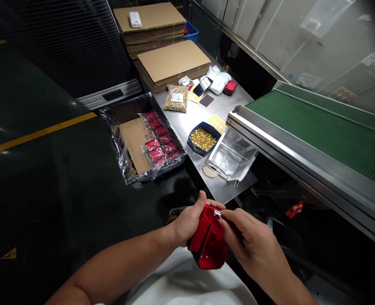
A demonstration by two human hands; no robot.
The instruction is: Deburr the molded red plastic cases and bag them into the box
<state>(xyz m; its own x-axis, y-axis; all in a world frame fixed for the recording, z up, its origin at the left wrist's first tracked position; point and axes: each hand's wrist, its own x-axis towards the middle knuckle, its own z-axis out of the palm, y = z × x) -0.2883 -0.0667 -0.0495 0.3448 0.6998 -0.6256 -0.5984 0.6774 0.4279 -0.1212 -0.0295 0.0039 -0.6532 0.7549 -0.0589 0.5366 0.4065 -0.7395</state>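
Observation:
Low in the head view, both my hands hold a glossy red pouch (208, 245) close to my body. My left hand (189, 220) wraps round its left side, thumb up at the top edge. My right hand (247, 243) pinches the pouch's top right corner with fingers pressed together. Ahead on the steel table (190, 118) sits a blue tray of small gold pieces (203, 138), and beside it a stack of clear plastic bags (230, 156).
A plastic-lined box (143, 140) with red pouches and cardboard stands left of the table. Flat cardboard stacks (171, 63), a bag of gold pieces (176, 98), a phone (202, 86) and yellow sticker sheets lie further back. A green conveyor belt (327, 131) runs along the right.

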